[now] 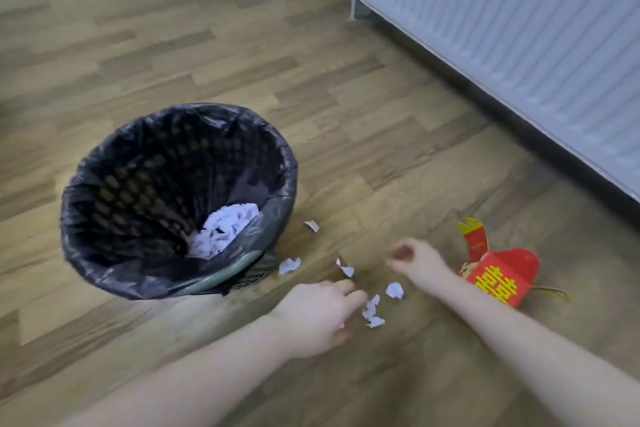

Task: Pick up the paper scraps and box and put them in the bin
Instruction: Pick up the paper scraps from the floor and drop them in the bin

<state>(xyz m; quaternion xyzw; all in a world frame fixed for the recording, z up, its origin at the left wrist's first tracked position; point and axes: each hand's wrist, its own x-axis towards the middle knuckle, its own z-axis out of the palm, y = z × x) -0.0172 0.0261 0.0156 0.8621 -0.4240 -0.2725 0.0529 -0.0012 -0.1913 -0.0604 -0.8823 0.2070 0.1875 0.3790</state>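
Floor: wood-pattern planks [381, 135] carry everything in view.
Left hand: left hand [318, 314] reaches low over the floor, fingers curled together with their tips just beside a white scrap [372, 310]; blur hides whether they already pinch it.
Right hand: right hand [414, 258] hovers ahead of the left, loosely closed in a soft fist; nothing can be seen inside it.
Paper scraps: 5 lie loose on the floor. 1 sits between the 2 hands [394, 289], 1 just ahead of the left fingertips [345, 269], 1 further left near the bin's base [289, 265], and a small one [311, 225] beyond that, well ahead of both hands.
Box: red box with yellow print [498, 276] lies on its side on the floor, just right of the right wrist.
Bin: bin with a black liner [104, 191] stands ahead and left of the left hand, with crumpled white paper [225, 229] at its bottom.
Background: white ribbed panel [502, 28] stands far ahead on the right.
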